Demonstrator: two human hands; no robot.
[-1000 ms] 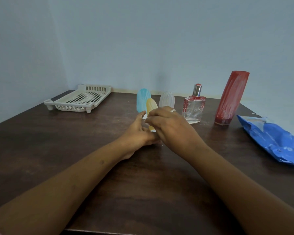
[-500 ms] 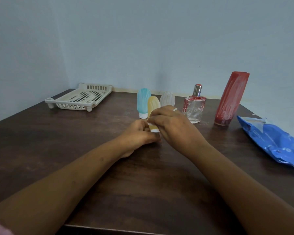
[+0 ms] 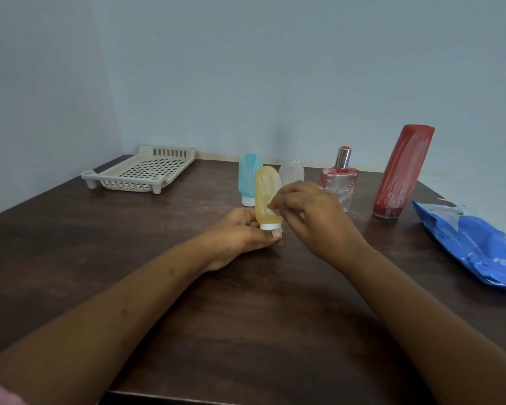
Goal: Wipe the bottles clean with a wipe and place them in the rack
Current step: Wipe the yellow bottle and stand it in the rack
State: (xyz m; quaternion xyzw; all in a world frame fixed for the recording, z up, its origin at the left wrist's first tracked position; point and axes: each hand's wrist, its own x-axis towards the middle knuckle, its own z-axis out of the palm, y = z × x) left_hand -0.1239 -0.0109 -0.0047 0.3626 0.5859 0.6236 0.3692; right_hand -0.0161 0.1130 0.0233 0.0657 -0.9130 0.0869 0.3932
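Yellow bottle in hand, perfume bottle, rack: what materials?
Yellow bottle: soft translucent plastic or silicone, apparently; light glows through, matte skin. Perfume bottle: clear glass, probably; see-through walls, shiny metallic collar. Rack: cream moulded plastic, likely; perforated floor, dull finish.

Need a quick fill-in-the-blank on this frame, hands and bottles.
1. The left hand holds the yellow translucent squeeze bottle with its cap pointing ____.
2. The right hand pinches a small wipe, coloured ____, against it.
3. The blue plastic packet lies on the table at its ____ side.
Missing: down; white; right.
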